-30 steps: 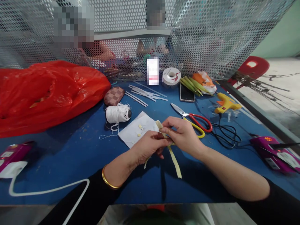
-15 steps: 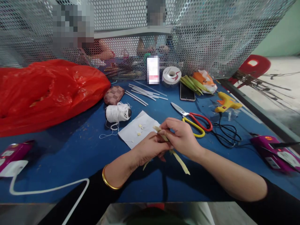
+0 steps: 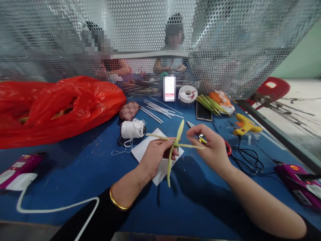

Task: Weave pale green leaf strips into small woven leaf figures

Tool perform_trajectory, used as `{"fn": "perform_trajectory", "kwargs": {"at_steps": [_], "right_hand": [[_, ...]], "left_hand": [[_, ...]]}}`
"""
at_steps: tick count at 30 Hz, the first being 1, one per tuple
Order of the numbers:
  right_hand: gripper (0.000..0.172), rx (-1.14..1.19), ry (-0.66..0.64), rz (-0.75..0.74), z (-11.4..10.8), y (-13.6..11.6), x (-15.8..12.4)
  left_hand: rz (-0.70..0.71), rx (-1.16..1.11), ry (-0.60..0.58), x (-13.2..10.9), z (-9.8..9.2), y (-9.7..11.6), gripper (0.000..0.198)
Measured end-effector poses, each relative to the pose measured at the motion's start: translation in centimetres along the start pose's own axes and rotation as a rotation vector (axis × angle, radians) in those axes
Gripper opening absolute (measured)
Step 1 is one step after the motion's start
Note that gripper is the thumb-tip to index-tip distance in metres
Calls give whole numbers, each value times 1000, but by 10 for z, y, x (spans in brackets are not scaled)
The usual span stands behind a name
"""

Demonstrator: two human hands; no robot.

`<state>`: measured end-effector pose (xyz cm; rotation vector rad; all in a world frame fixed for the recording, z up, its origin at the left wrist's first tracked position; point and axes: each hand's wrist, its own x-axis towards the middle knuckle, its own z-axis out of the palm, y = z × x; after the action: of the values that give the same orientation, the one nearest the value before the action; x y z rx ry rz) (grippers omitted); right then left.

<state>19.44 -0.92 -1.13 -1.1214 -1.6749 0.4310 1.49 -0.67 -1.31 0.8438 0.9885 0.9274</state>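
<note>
My left hand [image 3: 156, 155] pinches the knotted centre of a cross of pale yellow-green leaf strips [image 3: 179, 132]. Its arms stick out upward, downward, left and right. My right hand [image 3: 213, 145] is half curled beside the right-hand strip, whose tip overlaps it. Between its thumb and fingers is a gap showing part of the scissors [image 3: 189, 124], which lie behind and are mostly covered. Below the left hand rests a square of white paper [image 3: 158, 175].
Around lie a white thread spool [image 3: 131, 129], a checked pouch [image 3: 129, 111], white sticks [image 3: 160, 108], a ribbon roll [image 3: 187, 94], green leaves [image 3: 209, 103], a phone [image 3: 203, 113], a yellow glue gun [image 3: 247, 125] and a red plastic bag [image 3: 97, 97]. People sit beyond the mesh.
Both hands were together at the strips. The right hand has come away to the right, and the strips now spread as a cross in the left hand. The view has tilted up.
</note>
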Motion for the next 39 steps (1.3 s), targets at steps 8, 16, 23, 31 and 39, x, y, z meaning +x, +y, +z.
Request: {"fn": "perform_trajectory", "kwargs": {"at_steps": [8,16,23,31,39], "right_hand": [[34,254,-198,111,18,2,-9],[14,215,-141,32,22,2,-13],[10,222,-237,99,21,-2,-14],[16,293,-323,176,23,-1,-17],[16,398,-338,204,24,-2,-17]], "left_hand": [[157,-30,7,0,1,-3,19],[167,15,61,-2,2,-7,21],[293,263,128,-4,3,-7,20],[306,346,135,-5,4,-9,24],[170,110,138,-3,5,-15,25]]}}
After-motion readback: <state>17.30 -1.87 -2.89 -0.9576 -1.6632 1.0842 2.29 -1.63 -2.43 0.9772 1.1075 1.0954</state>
